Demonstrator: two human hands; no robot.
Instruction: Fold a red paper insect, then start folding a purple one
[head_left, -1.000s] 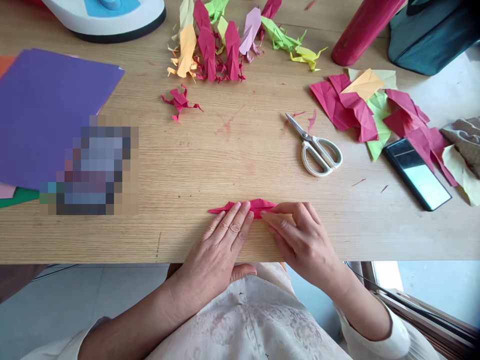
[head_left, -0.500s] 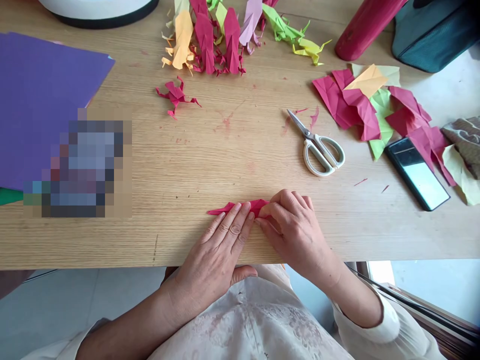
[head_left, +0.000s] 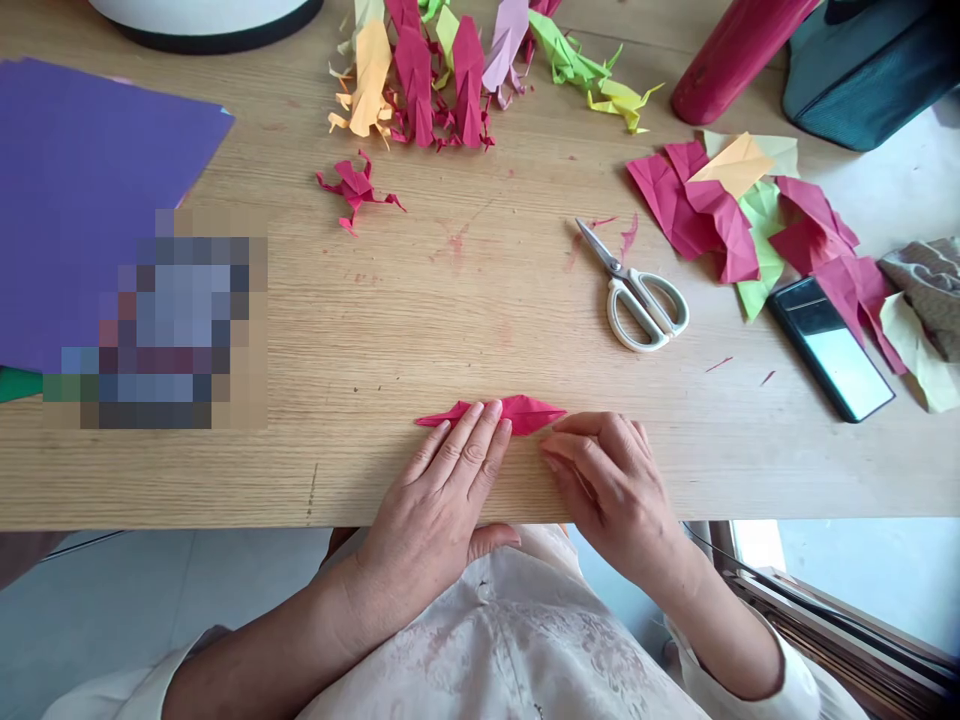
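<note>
A narrow folded strip of crimson origami paper (head_left: 529, 412) lies along the table near its front edge, pointed at both ends. My left hand (head_left: 442, 480) rests flat across its middle, fingers stretched out and pressing it down; the part beneath them is hidden. Just below the paper's right tip is my right hand (head_left: 619, 480), its fingers curled in and thumb close to the index finger. I see nothing between those fingertips. Scissors (head_left: 637, 295) with white handles lie beyond my right hand, blades partly apart.
Several folded paper figures (head_left: 469, 80) stand at the back, with a red one (head_left: 358, 190) nearer. Creased paper sheets (head_left: 690, 205) and a phone (head_left: 832, 345) lie right. Purple paper (head_left: 97, 170) and a blurred-out object (head_left: 180, 330) are left. A red cylinder (head_left: 720, 70) stands back right.
My right hand has drawn off the paper's right end, moving right and slightly toward me, so the pointed tip now shows. My left hand stays flat on the paper.
</note>
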